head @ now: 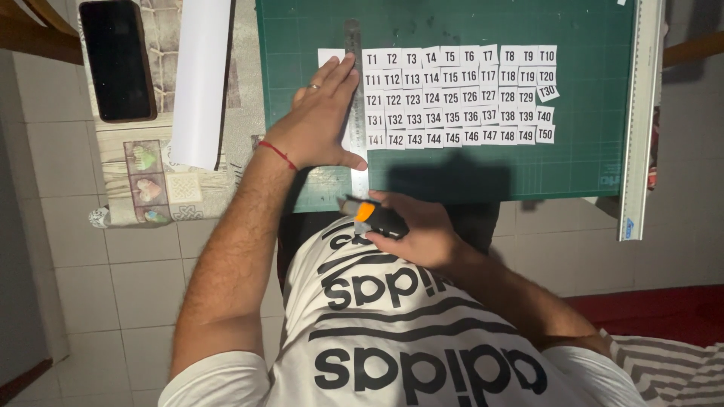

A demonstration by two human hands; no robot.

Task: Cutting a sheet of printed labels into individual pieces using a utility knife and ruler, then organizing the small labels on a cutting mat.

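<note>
My left hand (323, 117) lies flat, fingers spread, pressing a metal ruler (354, 45) onto a green cutting mat (588, 151). Under the hand and ruler lies a white paper strip (329, 56). My right hand (418, 230) is at the mat's near edge, closed around a black and orange utility knife (368, 212) whose tip sits at the ruler's near end. To the right of the ruler, several small white paper squares (460, 96) with black printed labels lie in neat rows on the mat.
A long aluminium straightedge (641, 120) runs along the mat's right side. A dark phone (117, 60) and a white paper sheet (200, 79) lie on the patterned tablecloth at left. Tiled floor shows below the table edge.
</note>
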